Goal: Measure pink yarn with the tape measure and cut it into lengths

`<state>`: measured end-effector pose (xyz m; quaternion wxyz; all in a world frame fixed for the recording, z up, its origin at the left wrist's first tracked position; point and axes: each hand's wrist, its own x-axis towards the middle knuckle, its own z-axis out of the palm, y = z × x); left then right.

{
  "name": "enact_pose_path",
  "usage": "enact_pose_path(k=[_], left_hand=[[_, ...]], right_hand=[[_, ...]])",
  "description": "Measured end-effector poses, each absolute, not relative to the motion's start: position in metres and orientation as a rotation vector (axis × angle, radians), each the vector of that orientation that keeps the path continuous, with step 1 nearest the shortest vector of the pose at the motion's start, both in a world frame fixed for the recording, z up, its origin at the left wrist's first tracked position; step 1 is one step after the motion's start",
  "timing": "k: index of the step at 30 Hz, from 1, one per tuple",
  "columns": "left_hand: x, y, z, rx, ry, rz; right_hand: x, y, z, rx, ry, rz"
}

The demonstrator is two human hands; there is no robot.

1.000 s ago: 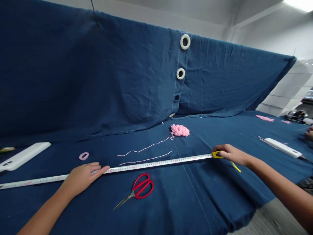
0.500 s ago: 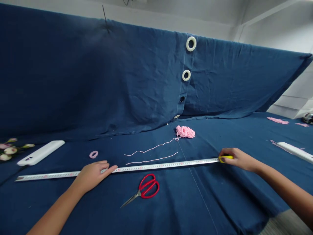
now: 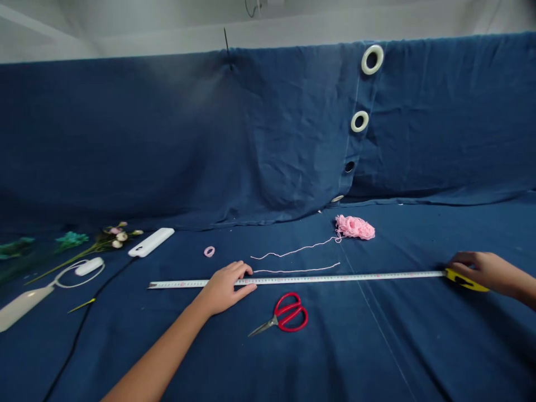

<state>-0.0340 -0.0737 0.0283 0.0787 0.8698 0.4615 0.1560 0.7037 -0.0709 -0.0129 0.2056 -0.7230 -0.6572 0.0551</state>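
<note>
A white tape measure blade (image 3: 318, 278) stretches across the blue cloth. My left hand (image 3: 228, 286) rests over its left part, thumb and fingers closed about the blade. My right hand (image 3: 481, 271) grips the yellow tape case (image 3: 467, 281) at the right end. Just above the blade lies a short cut piece of pink yarn (image 3: 299, 271), close to my left fingertips. A bundle of pink yarn (image 3: 355, 228) sits farther back, its loose strand trailing left. Red-handled scissors (image 3: 288, 315) lie below the blade, tips pointing left.
A small pink yarn ring (image 3: 209, 252) lies behind my left hand. At the left are a white power strip (image 3: 151, 242), artificial flowers (image 3: 119, 237), a white glue gun (image 3: 25, 307) and a black cable (image 3: 77, 335). Blue cloth (image 3: 167, 139) with rings hangs behind.
The view has swung left, bringing the glue gun and more flowers into sight. The yellow case is now farther from the yarn bundle, with more blade out to the right.
</note>
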Motion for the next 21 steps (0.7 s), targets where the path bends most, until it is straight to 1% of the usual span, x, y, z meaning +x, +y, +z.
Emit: enact_pose_path(k=[3, 6, 8, 12, 17, 21], left_hand=[[-0.037, -0.072, 0.023, 2.522, 1.427, 0.560], [-0.039, -0.058, 0.018, 2.392, 1.583, 0.735], [-0.040, -0.042, 0.015, 2.378, 1.677, 0.779], [-0.035, -0.009, 0.013, 2.483, 1.721, 0.652], [-0.027, 0.005, 0.014, 2.566, 1.724, 0.608], [-0.024, 0.003, 0.015, 2.683, 1.723, 0.557]], right_hand=[[0.710, -0.066, -0.028, -2.097, -1.868, 0.223], [0.706, -0.067, -0.032, -2.167, -1.767, 0.137], [0.699, -0.073, -0.028, -2.194, -1.727, 0.095], [0.679, -0.096, -0.024, -2.103, -1.656, 0.012], [0.664, -0.126, -0.045, -1.953, -1.484, -0.022], [0.658, -0.133, -0.050, -1.882, -1.611, 0.055]])
